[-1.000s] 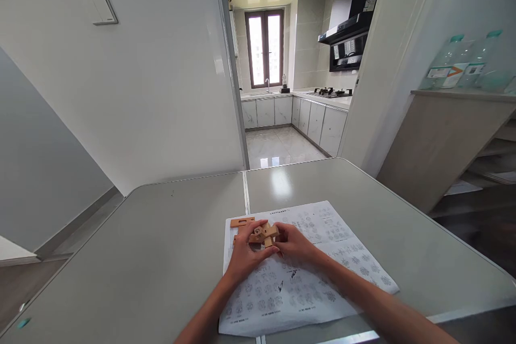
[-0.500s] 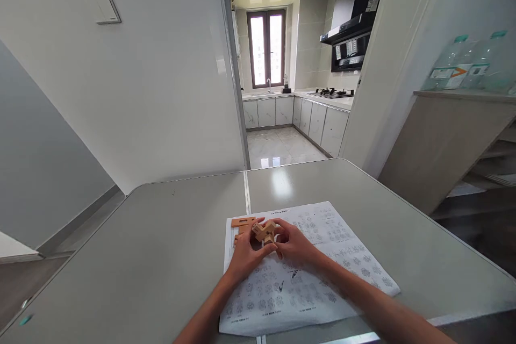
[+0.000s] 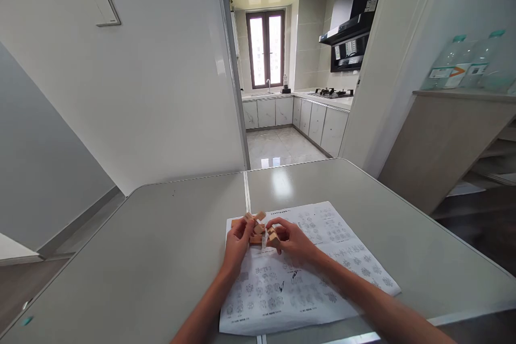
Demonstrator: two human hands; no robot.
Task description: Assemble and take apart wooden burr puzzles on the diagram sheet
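A large printed instruction sheet (image 3: 306, 274) lies on the grey table (image 3: 153, 247). Over its far left corner both my hands work on a small wooden interlocking puzzle (image 3: 258, 232). My left hand (image 3: 237, 243) is closed on a wooden piece (image 3: 255, 217) that sticks up and away from the cluster. My right hand (image 3: 291, 239) pinches another wooden block (image 3: 272, 235) at the puzzle's right side. More wooden pieces lie under and between the hands, partly hidden by my fingers.
The table has a seam (image 3: 245, 193) down its middle and rounded far corners. Beyond it a doorway opens onto a kitchen (image 3: 290, 113). A wooden shelf unit (image 3: 443, 140) with plastic water bottles (image 3: 463, 64) on top stands at the right.
My left hand has lifted and turned, raising one wooden piece up out of the cluster. The right hand has shifted slightly left and stays on the puzzle. The loose flat piece is now hidden behind my left hand.
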